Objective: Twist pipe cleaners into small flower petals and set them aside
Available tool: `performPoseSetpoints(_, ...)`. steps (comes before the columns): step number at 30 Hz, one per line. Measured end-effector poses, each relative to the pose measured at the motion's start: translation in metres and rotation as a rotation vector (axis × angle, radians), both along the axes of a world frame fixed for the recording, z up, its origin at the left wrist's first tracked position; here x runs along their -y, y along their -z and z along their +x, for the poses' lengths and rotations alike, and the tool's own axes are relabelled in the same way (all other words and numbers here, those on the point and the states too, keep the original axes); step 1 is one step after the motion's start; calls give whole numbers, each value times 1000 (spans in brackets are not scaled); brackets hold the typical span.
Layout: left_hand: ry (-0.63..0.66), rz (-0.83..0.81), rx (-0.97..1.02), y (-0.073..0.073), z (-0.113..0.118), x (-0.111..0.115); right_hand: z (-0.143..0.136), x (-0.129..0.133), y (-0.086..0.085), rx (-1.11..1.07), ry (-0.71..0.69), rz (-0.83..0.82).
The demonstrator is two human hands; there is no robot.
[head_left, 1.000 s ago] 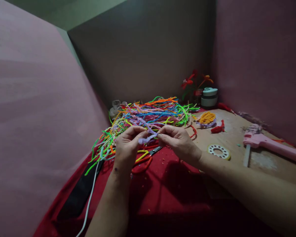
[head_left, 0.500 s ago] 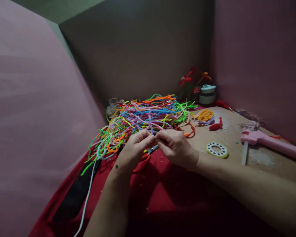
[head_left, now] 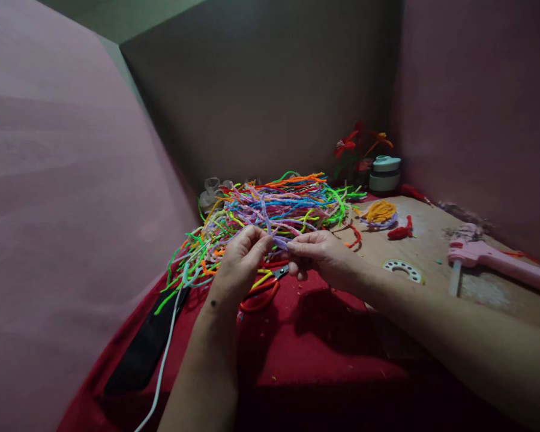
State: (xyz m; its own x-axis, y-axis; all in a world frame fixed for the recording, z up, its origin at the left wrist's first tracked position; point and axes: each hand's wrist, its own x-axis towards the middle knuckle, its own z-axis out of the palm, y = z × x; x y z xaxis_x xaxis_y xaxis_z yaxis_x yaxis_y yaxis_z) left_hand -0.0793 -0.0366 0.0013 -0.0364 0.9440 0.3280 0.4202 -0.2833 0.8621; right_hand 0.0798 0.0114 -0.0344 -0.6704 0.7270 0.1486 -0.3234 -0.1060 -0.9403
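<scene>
A light purple fuzzy stem [head_left: 278,242] is stretched between my two hands, with one end sticking up above my left fingers. My left hand [head_left: 245,255] pinches it between thumb and forefinger. On its other side my right hand [head_left: 317,252] pinches the stem's right part, the lower fingers curled beneath. Just behind both hands spreads a big tangled pile of colourful fuzzy stems [head_left: 279,207]. Below and between the hands, scissors with red and yellow handles [head_left: 261,295] lie on the red cloth [head_left: 297,354].
At the right are a pink glue gun [head_left: 490,255], a white ring-shaped spool [head_left: 402,270], a yellow coil [head_left: 380,211] and a red piece [head_left: 401,228]. A mint-lidded jar [head_left: 384,174] stands behind. A black flat object [head_left: 139,348] and white cable [head_left: 164,354] lie left.
My hands have moved apart, showing a stretch of purple stem between them. My right hand has shifted slightly right and turned. The whole view has shifted a little, moving the scene right.
</scene>
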Motion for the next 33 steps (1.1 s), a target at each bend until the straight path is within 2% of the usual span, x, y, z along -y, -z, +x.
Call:
performPoseSetpoints(4, 9, -46, -15, -1, 0, 1, -1, 2, -2, 138, 150, 181)
performPoseSetpoints(9, 52, -141, 60, 0, -5, 1, 1, 13, -5, 386, 486, 739)
performPoseSetpoints(11, 94, -188, 87, 0, -6, 1, 2, 16, -6, 409, 513, 871)
performPoseSetpoints(14, 119, -213, 78, 0, -6, 2, 3, 15, -7, 297, 533, 930)
performPoseSetpoints(17, 168, -232, 26, 0, -5, 3, 4, 8, -9, 224, 665, 1153)
performPoseSetpoints(20, 206, -258, -33, -1, -2, 5, 6, 3, -10, 368, 764, 1484)
performPoseSetpoints(22, 177, -245, -55, -2, 0, 5, 8, 3, -10, 462, 774, 1571)
performPoseSetpoints(25, 107, -174, -50, -2, 5, 5, 7, 7, -8, 527, 716, 1464)
performPoseSetpoints(27, 61, -130, -36, 0, 8, 4, 6, 10, -8, 519, 612, 1219)
performPoseSetpoints(31, -13, -97, -12, 2, 9, 2, 2, 12, -12, 359, 324, 583)
performPoseSetpoints(33, -13, -97, -22, 2, 9, 1, 1, 12, -14, 315, 252, 435)
